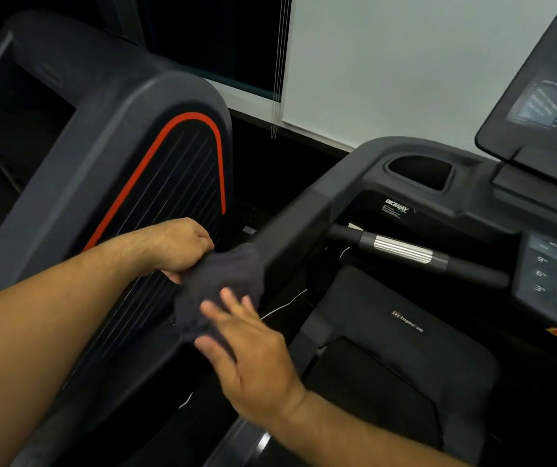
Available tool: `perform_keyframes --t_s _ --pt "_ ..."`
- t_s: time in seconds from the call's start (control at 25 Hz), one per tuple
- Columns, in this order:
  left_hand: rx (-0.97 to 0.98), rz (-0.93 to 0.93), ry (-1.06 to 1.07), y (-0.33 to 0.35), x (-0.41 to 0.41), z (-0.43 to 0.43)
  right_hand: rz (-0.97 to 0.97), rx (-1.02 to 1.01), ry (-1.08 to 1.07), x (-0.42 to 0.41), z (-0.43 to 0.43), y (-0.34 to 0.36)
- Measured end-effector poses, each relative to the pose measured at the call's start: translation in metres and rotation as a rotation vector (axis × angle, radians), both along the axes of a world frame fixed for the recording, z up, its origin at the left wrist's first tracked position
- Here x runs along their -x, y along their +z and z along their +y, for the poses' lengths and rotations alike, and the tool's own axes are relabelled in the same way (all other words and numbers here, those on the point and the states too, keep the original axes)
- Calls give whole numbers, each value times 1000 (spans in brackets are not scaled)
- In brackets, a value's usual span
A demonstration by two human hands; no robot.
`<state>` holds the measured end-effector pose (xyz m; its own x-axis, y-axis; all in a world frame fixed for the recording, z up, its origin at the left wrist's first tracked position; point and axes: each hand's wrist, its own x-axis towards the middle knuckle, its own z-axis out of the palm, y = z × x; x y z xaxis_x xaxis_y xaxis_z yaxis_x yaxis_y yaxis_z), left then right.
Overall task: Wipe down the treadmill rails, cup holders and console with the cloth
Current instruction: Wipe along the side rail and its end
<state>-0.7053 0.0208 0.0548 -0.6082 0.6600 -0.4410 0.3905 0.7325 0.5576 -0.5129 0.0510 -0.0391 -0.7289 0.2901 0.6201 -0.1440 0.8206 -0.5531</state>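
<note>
A dark grey cloth [218,288] hangs bunched beside the treadmill's left rail [299,227], touching the rail's outer side. My left hand [182,246] is closed on the cloth's upper edge. My right hand [250,352] is just below the cloth with fingers spread, its fingertips against the fabric and blurred by motion. The cup holder [420,171] is a dark recess at the rail's top. The console screen [546,106] rises at the far right, with a button panel [556,274] below it.
A neighbouring machine's dark shroud with a red stripe [155,156] stands close on the left. A metal-banded handlebar [405,251] crosses inside the rail above the black motor cover [398,335]. A white blind [388,62] covers the window behind.
</note>
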Motion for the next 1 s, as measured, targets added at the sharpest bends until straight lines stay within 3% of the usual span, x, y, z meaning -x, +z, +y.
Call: perform_keyframes --t_s 0.04,0.12,0.2,0.28,0.4,0.48,0.6,0.76,0.88,1.0 --pt "-6 21 16 2 -1 -1 -26 -55 2 -1 10 12" --pt "-5 60 38 6 -2 -4 -46 -38 -271 9 53 47" --pt "-16 86 38 12 -5 -6 -27 158 -573 20 117 87" --pt "-56 90 36 15 -7 -9 34 335 -720 23 170 118" --pt "-100 111 22 19 -10 -10 0 399 -719 33 184 108" --pt "-119 119 7 19 -10 -10 -160 358 -680 45 155 71" --pt "-94 122 -36 16 -9 -14 -390 521 -603 47 80 24" --pt "-63 70 -82 10 -5 -21 -270 585 -594 25 -5 14" --pt "-40 -46 -123 10 -10 -23 -206 712 -438 17 -59 14" --pt "-27 -97 -162 13 -17 -23 -131 840 -438 37 -58 14"
